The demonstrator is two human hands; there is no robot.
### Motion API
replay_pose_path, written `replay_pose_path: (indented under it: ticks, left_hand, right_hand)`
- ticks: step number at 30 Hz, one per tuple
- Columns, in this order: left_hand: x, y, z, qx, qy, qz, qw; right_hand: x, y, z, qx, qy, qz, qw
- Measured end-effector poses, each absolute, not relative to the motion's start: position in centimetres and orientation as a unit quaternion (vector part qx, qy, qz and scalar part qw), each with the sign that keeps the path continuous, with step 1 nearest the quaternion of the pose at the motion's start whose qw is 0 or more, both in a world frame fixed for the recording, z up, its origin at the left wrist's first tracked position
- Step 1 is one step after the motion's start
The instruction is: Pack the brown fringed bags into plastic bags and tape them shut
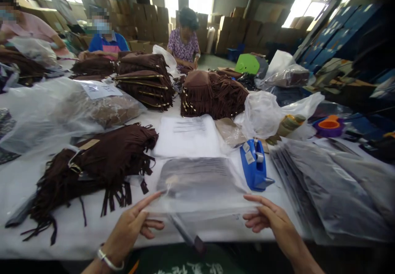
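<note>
In front of me on the white table lies a clear plastic bag with a flat, dark greyish item inside. My left hand grips the bag's near left edge between thumb and fingers, index finger stretched along it. At the near right edge, my right hand pinches the plastic in the same way. A dark strap sticks out of the bag toward me, its end blurred. Left of the bag rests a dark brown fringed bag with a tan tag. A blue tape dispenser stands to the right.
Behind the bag is a stack of white plastic sheets. Piles of brown fringed bags stand farther back. Bagged grey items are stacked at right, and a large filled plastic bag at left. Several co-workers are across the table.
</note>
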State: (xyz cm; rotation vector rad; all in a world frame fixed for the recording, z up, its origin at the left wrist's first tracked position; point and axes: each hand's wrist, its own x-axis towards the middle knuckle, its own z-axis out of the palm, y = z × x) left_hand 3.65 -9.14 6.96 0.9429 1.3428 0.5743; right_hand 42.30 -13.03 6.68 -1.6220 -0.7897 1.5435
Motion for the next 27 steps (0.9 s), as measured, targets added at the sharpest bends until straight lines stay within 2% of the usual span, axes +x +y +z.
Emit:
replay_pose_path:
  ticks: [2,3,6,8,12,14,16,21,27]
  left_hand:
    - [3.5,-11.7,3.1,0.46,0.593,0.168,0.64]
    - [3.4,-12.8,1.8,0.508,0.603,0.124,0.602]
    - [2.9,-14.5,0.2,0.685,0.634,0.023,0.357]
    - [2.7,-14.5,0.5,0.758,0.623,0.018,0.194]
    - [3.2,-13.1,1.5,0.831,0.547,0.093,0.045]
    - [3.5,-12.5,1.5,0.842,0.52,0.142,0.016]
    - [3.5,-12.5,1.1,0.842,0.505,0.186,-0.003]
    - [2.2,-14.1,-0.8,0.841,0.487,0.235,-0.022]
    - [1.2,-15.1,-2.8,0.847,0.484,0.218,0.004]
  right_hand:
    - [41.9,-14.7,4.3,-0.671,-0.308,0.595,0.316]
    - [41.5,-15.3,3.7,-0.697,-0.332,0.567,0.288]
    - [39.8,-16.6,4.6,-0.749,-0.481,0.374,0.26]
    - [37.7,-16.9,6.3,-0.698,-0.595,0.29,0.273]
    - [31.9,-16.3,7.6,-0.447,-0.77,0.392,0.234]
    - [29.3,-15.5,6.1,-0.349,-0.81,0.422,0.209]
    - [27.6,-14.6,3.9,-0.317,-0.837,0.403,0.192]
    - [27.4,-12.8,-0.7,-0.36,-0.87,0.288,0.176]
    - [28.7,-11.9,-2.9,-0.382,-0.881,0.225,0.164]
